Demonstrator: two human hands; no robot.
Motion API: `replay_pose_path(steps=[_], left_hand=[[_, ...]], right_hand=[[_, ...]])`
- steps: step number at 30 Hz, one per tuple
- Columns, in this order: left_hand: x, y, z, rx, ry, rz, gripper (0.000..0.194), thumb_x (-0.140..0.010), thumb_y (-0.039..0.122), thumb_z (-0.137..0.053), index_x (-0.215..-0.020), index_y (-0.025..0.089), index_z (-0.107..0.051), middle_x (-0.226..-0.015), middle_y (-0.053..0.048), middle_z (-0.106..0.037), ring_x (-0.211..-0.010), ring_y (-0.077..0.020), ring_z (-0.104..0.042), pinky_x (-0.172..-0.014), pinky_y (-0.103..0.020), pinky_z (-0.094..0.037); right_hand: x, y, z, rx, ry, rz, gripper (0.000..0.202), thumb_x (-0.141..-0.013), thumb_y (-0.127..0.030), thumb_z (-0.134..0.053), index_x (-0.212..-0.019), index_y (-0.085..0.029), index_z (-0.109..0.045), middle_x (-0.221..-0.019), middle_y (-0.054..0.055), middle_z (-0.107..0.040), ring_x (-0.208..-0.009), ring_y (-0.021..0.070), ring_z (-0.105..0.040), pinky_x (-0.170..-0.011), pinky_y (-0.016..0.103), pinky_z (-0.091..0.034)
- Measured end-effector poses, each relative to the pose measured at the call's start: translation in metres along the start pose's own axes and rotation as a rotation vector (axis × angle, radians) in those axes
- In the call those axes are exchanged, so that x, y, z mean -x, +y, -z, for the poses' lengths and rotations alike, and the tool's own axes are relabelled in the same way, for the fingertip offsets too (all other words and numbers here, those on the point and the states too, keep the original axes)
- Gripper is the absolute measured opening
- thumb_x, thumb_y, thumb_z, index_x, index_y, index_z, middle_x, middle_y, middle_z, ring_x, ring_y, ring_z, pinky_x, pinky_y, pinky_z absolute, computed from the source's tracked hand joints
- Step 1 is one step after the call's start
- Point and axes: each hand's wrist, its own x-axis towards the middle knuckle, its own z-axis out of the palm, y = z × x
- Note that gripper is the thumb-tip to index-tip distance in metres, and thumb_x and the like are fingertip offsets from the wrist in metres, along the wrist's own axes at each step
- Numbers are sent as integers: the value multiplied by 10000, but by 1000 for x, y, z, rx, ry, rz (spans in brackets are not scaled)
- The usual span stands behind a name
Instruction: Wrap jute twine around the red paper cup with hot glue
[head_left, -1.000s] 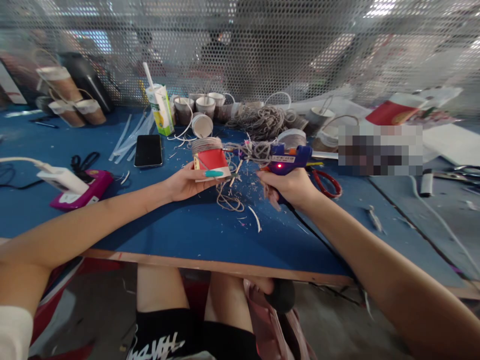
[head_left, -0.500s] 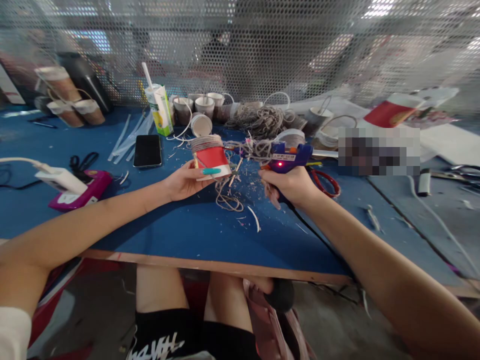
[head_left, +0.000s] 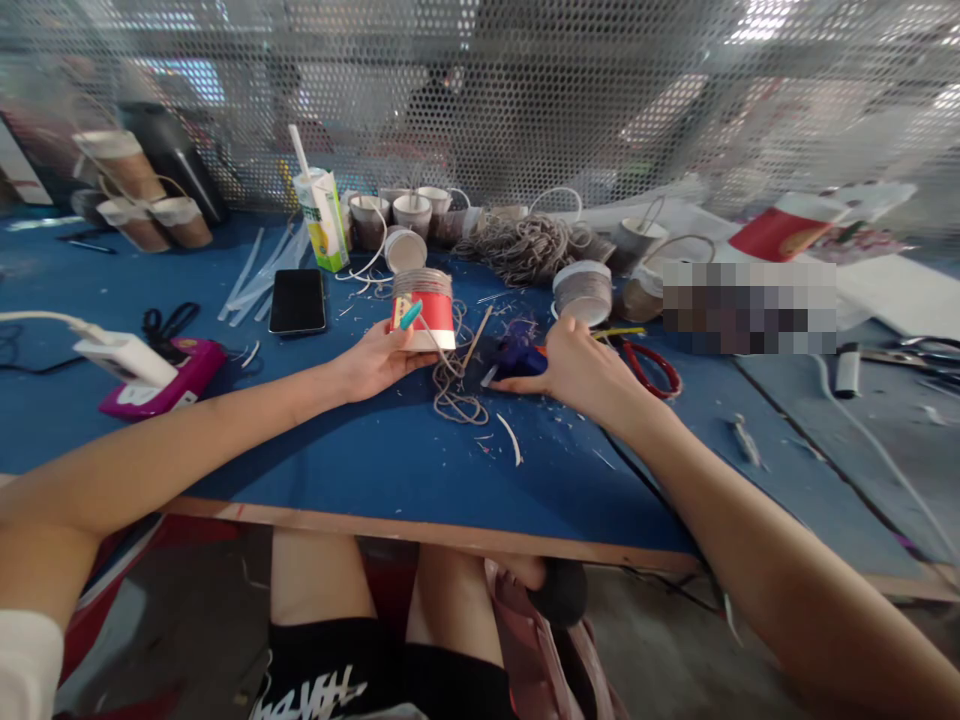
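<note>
My left hand (head_left: 375, 362) is closed around a red and white paper cup (head_left: 436, 318); a teal cover sits on the thumb. Grey twine (head_left: 421, 282) is wound round the cup's upper part, and a loose tail of cord (head_left: 459, 405) trails onto the table below it. My right hand (head_left: 589, 372) grips a blue hot glue gun (head_left: 519, 360) low at the tabletop. The gun is blurred and partly hidden by the fingers. A thin stick (head_left: 478, 336) lies between the two hands.
Behind stand a twine-wrapped cup (head_left: 582, 292), a twine heap (head_left: 525, 245), several more cups and a drink carton (head_left: 322, 220). A phone (head_left: 297, 301) and purple power strip (head_left: 165, 378) lie left; red-handled pliers (head_left: 652, 368) and scissors (head_left: 922, 350) lie right.
My right hand has brought the glue gun down and away from the cup to the tabletop, turning it. My left hand has tilted the cup more upright, its thumb now higher.
</note>
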Motion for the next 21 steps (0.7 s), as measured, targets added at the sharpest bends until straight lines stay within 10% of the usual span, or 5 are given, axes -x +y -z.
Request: replay_pose_path(steps=[11,14,17,21], left_hand=[[-2,-3,1,-82,42,65,804,-742,834,-736,-1162,148,-719,-1134,-158,-802,-1170,-322,-747,-963,-389,-602],[-3,-5,3,-65,46,74,827,-791,877,-638,-1197,162,-721,-1151,-153,-805,-1195,-314,-737,-973,-377,-590],[-3,-7,5,-60,20,77,841,-791,889,-622,-1213,171,-735,-1158,-151,-809,-1228,-322,-718,-1013,-388,-573],[-2,-7,3,-89,-18,84,822,-795,876,-634,-1165,154,-767,-1175,-156,-805,-1306,-353,-669,-1068,-430,-547]], right_hand=[[30,-24,3,-294,318,409,576,-883,-393,-668,-1391,-194,-485,-1555,251,-464,-1473,463,-440,-1179,701,-397],[38,-28,4,-710,175,539,413,-911,-400,-638,-1281,-253,-528,-1578,176,-502,-1004,264,-700,-937,488,-614],[44,-30,-1,-1056,-105,606,267,-927,-405,-650,-1130,-263,-551,-1590,122,-532,-542,63,-523,-611,324,-594],[46,-34,-8,-1153,-335,593,269,-899,-376,-716,-1085,-252,-567,-1285,89,-738,-461,51,-489,-505,266,-532]])
